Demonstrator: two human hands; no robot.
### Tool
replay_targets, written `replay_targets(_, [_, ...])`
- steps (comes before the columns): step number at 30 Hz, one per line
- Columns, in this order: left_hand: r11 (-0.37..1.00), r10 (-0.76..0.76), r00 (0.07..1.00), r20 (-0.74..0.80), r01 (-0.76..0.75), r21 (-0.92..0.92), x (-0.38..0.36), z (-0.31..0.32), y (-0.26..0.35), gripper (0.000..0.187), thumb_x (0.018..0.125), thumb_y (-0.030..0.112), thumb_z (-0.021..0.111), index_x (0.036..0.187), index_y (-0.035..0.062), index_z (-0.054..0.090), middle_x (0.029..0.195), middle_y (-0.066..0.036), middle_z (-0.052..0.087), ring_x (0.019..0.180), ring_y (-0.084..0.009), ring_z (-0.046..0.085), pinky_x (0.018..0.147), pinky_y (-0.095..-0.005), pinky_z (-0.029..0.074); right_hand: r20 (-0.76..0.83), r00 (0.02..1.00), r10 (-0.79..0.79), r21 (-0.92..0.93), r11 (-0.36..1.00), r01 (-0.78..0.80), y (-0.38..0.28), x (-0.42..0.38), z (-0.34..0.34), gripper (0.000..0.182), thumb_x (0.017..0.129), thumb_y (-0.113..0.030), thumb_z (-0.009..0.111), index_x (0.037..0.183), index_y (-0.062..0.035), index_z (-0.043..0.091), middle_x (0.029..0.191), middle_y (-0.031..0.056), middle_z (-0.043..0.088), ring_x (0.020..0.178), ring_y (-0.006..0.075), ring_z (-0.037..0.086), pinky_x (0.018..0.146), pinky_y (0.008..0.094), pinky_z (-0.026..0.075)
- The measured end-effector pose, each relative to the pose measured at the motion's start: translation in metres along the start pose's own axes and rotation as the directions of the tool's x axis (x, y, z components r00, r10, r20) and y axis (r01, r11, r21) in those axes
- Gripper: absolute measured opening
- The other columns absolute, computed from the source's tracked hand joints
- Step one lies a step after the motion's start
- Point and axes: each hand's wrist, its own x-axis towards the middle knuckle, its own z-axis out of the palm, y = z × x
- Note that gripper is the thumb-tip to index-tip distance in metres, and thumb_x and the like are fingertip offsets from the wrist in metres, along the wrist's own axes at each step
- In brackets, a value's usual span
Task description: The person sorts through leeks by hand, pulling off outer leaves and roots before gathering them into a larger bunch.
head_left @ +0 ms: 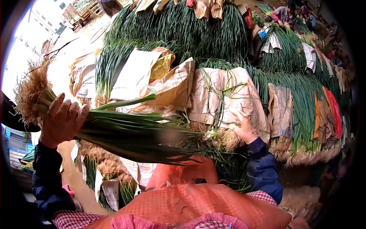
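Observation:
My left hand (65,121) is wrapped round the root end of a thick bunch of spring onions (129,128). Their pale, hairy roots (32,91) stick out past my fingers at the left, and the long green leaves stretch to the right across my front, somewhat blurred. My right hand (244,126) has its fingers apart over a pale woven sack (244,95). Just below and left of it lies a clump of onion roots (230,140), with a few loose green stalks (221,91) on the sack above.
Long rows of spring onions (183,30) are stacked in front, partly covered by woven sacks (171,82). More bunches (103,158) lie low on the left. An orange apron (183,202) covers my front. Another person (285,16) bends over onions at the upper right.

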Motion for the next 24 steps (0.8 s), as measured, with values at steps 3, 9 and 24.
replay_targets(3, [0.998,0.050,0.996,-0.070,-0.052,-0.033,0.024,-0.031,0.001,0.021,0.081,0.017,0.049,0.100,0.0080,0.054,0.085,-0.008,0.055,0.084,-0.0223,0.054,0.088,-0.0430,0.040,-0.052,0.622,-0.782,0.009,0.622,0.783,-0.136,0.057,0.048,0.063,0.079,-0.025,0.059,0.131,-0.0020,0.032,0.131,0.0200,0.038,0.119,0.0279,0.041,0.097,0.0330,0.036])
replay_targets(9, [0.997,0.021,0.991,-0.132,-0.030,-0.068,0.008,-0.072,0.008,0.021,0.084,0.016,0.050,0.103,0.0093,0.052,0.082,-0.007,0.057,0.079,-0.0224,0.057,0.081,-0.0409,0.045,0.361,0.751,-0.552,-0.137,0.766,0.629,-0.129,0.053,0.079,0.043,0.082,-0.012,0.049,0.124,-0.0058,0.043,0.081,0.0175,0.058,0.073,0.0302,0.058,0.064,0.0362,0.046])
replay_targets(24, [0.938,-0.346,0.930,0.127,0.345,0.026,-0.086,-0.032,-0.006,0.022,0.080,0.013,0.052,0.102,0.0084,0.053,0.090,-0.006,0.054,0.091,-0.0199,0.053,0.098,-0.0478,0.031,-0.055,0.998,-0.038,-0.448,0.894,0.010,0.034,0.015,0.011,0.025,0.078,-0.017,0.053,0.097,-0.0047,0.061,0.085,0.0182,0.062,0.077,0.0342,0.059,0.070,0.0388,0.047])
